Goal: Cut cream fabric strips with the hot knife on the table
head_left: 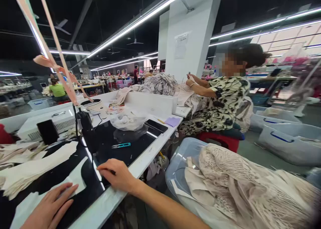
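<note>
My left hand [51, 204] lies with its fingers stretched out on a pale, curved fabric piece [77, 175] on the black work surface [105, 135]. Its fingertips press on the cloth. To the right, my right hand [117, 175] is closed, thumb and fingers curled together above the table's white front edge. A small dark spot shows between those fingers; what it is cannot be made out. Thread snips [121, 145] with a teal handle rest beyond my right hand. Left of them stands a black upright machine part [86, 132]. A layered stack of cream fabric pieces [37, 162] lies at left.
A dark phone [47, 132] leans against a white machine box [65, 122]. A clear plastic bag [129, 122] and a purple cloth [172, 122] lie farther back. At right, a plastic tub [175, 168] holds beige garments [233, 175]. A co-worker [223, 95] sits beyond it, handling fabric.
</note>
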Available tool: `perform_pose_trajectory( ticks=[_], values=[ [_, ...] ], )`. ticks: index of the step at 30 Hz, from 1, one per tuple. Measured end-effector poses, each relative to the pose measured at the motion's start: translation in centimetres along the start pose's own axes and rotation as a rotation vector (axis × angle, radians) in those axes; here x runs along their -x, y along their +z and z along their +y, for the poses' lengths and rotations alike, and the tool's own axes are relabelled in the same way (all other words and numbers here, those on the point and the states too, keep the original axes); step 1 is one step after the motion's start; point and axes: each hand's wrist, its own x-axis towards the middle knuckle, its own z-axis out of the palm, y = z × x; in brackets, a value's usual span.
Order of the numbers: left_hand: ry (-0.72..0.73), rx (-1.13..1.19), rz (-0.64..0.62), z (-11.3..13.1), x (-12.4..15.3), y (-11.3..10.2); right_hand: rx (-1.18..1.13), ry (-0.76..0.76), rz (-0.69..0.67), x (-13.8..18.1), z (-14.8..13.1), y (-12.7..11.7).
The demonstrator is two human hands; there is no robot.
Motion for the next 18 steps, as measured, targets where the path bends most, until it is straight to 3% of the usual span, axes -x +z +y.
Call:
perform_pose_trajectory(
  ticks=[4, 7, 12, 18],
  values=[
    [-0.035, -0.015, -0.061, 4.7, -1.9, -3.0, -0.151, 0.124, 0.229, -1.3, 0.2, -2.6],
    [-0.075, -0.004, -0.134, 6.5, -3.3, -4.4, -0.267, 0.169, 0.260, -3.6, 1.2, -3.9],
    [-0.147, 0.008, -0.173, 7.5, -4.0, -5.3, -0.389, 0.156, 0.162, -7.9, 1.1, -3.5],
    [-0.125, 0.065, -0.205, 8.7, -5.6, -5.2, -0.551, 0.108, 0.009, -11.6, -1.5, -0.5]
  ],
)
